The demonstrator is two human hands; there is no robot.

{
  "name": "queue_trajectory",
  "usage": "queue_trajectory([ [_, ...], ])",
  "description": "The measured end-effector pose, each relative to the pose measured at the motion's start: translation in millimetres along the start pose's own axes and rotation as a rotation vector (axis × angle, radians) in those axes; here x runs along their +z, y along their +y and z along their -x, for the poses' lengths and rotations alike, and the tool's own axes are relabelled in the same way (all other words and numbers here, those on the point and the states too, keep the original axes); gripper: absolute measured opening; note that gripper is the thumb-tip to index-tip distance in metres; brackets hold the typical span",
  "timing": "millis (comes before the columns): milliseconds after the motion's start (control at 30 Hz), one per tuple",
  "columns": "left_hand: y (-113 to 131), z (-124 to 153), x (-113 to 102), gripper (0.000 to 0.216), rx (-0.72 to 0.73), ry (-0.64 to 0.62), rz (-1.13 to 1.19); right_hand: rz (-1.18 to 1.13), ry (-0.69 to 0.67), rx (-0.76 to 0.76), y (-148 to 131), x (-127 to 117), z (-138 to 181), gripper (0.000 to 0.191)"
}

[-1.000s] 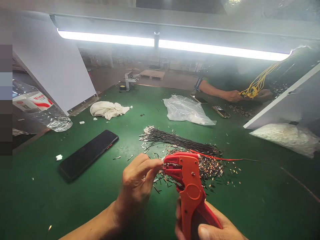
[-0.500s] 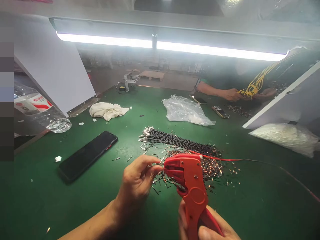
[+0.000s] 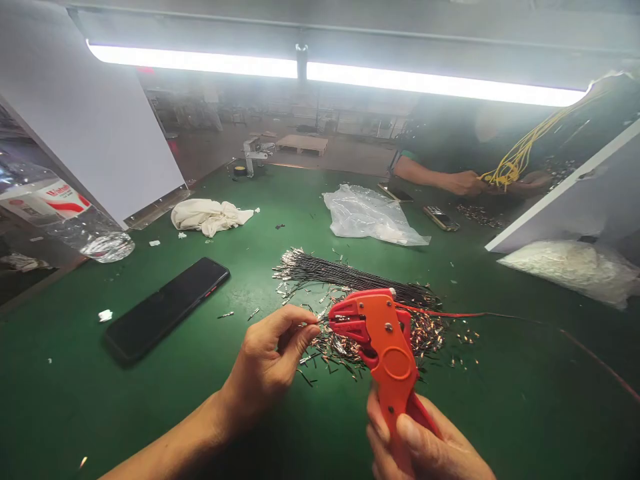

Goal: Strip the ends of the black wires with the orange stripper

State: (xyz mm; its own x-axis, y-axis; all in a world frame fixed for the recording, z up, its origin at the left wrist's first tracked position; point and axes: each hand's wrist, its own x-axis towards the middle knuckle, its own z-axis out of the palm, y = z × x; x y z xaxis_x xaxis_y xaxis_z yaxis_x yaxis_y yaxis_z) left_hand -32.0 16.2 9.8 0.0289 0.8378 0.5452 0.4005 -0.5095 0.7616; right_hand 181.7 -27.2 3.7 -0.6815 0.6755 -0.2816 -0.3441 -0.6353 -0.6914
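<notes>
My right hand [image 3: 425,437] grips a red and orange wire stripper [image 3: 395,360] by its handles, its jaws pointing left. My left hand [image 3: 275,350] is closed in a pinch just left of the jaws, on the end of a thin dark wire; most of that wire is hidden. Behind the tool lies a bundle of black wires [image 3: 350,277] with metal terminals at their left ends. Around and under the jaws spreads a heap of short cut wire scraps [image 3: 425,337], with copper showing. A red wire [image 3: 450,313] runs off to the right.
A black phone [image 3: 167,310] lies on the green table at left, near a white cloth [image 3: 210,217] and a water bottle [image 3: 67,213]. A plastic bag [image 3: 373,217] lies farther back. Across the table, a person's hand [image 3: 463,182] holds yellow wires [image 3: 510,167].
The stripper's jaws have parted and its handles have moved in my right hand's grip. My left hand has drawn slightly left from the jaws. The whole view has shifted a little.
</notes>
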Motion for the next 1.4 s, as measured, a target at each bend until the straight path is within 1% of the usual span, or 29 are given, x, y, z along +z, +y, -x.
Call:
queue_trajectory([
  [100,2,-1,-1,0.008,-0.028,-0.003,0.012,0.002,-0.060,0.002,0,-1,0,0.046],
  [200,5,-2,-4,0.014,-0.101,-0.034,0.069,0.039,-0.095,0.011,0,-2,0,0.053],
  [300,7,-3,-6,0.019,-0.173,-0.054,0.156,0.013,-0.124,0.003,0,0,-1,0.052],
  [367,7,-3,-7,0.020,-0.191,-0.054,0.170,-0.023,-0.121,-0.027,-1,1,-1,0.050],
  [400,7,-3,-8,0.019,-0.185,-0.050,0.151,-0.022,-0.097,-0.064,-2,1,0,0.048],
  [467,7,-3,-7,0.017,-0.105,-0.040,0.074,0.041,0.022,-0.194,-6,1,1,0.044],
  [533,7,-2,-4,0.012,0.045,-0.039,-0.020,0.154,0.166,-0.336,-11,0,3,0.041],
  [567,6,-1,-3,0.010,0.126,-0.039,-0.061,0.198,0.215,-0.379,-13,0,4,0.041],
  [600,5,0,-2,0.010,0.189,-0.033,-0.093,0.221,0.236,-0.393,-15,0,4,0.042],
  [667,5,2,0,0.010,0.231,0.005,-0.139,0.210,0.201,-0.358,-15,0,4,0.044],
  [767,8,4,0,0.011,0.160,0.086,-0.156,0.120,0.104,-0.277,-9,3,1,0.048],
  [833,11,4,-1,0.013,0.124,0.099,-0.144,0.051,0.037,-0.244,-4,4,-3,0.048],
  [900,14,4,-2,0.015,0.125,0.076,-0.124,0.005,-0.016,-0.223,-1,4,-5,0.047],
  [967,16,4,-2,0.016,0.146,0.057,-0.105,-0.009,-0.028,-0.202,1,4,-6,0.045],
  [1067,19,5,0,0.018,0.156,0.043,-0.096,0.002,-0.006,-0.179,1,4,-6,0.044],
  [1200,22,8,2,0.017,0.153,0.056,-0.106,0.058,-0.027,-0.170,4,6,-6,0.047],
  [1333,24,10,4,0.017,0.123,0.065,-0.102,0.100,-0.044,-0.129,9,7,-8,0.053],
  [1400,25,11,5,0.017,0.126,0.058,-0.088,0.116,-0.061,-0.116,10,7,-9,0.053],
])
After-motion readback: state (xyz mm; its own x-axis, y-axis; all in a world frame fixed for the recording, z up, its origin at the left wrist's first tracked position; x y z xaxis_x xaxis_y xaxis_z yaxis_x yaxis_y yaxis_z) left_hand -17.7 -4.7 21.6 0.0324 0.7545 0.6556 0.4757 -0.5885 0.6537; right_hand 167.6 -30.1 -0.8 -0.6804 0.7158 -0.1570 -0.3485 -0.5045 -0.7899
